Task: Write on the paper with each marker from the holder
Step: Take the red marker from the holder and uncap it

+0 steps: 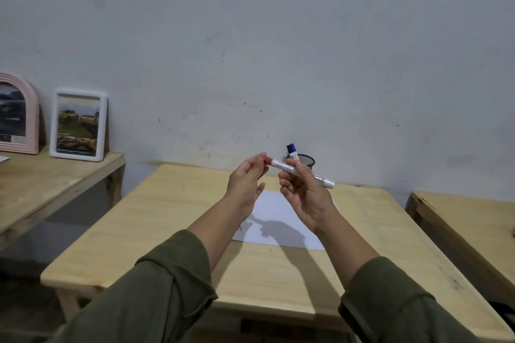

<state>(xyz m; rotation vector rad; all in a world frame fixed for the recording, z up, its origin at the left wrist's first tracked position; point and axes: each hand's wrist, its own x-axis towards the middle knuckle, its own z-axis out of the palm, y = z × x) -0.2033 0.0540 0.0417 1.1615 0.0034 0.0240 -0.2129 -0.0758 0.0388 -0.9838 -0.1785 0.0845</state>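
You hold a white marker [302, 172] in the air above the table [172, 220], with both hands raised in front of you. Your right hand [305, 195] grips the body of the marker, the fingers [289, 184] closed around it. Your left hand [246, 185] pinches the red cap [268, 160] at the marker's left end between thumb and fingertips. The marker is tilted, with the cap end higher.

Under your hands the paper [274, 213] lies flat on the table, and the shadow of your hands falls on it. Your arms cover part of the paper, so you cannot see all of it.

Behind your right hand stands the dark mesh holder [306, 160], close to the wall [250, 36]. A blue-capped marker [292, 151] sticks up from it. Your hand hides the lower part of the holder.

On the left is a second table [41, 184] with a white frame [78, 125] and a pink frame [18, 114] leaning on the wall. Another table [468, 220] is on the right.
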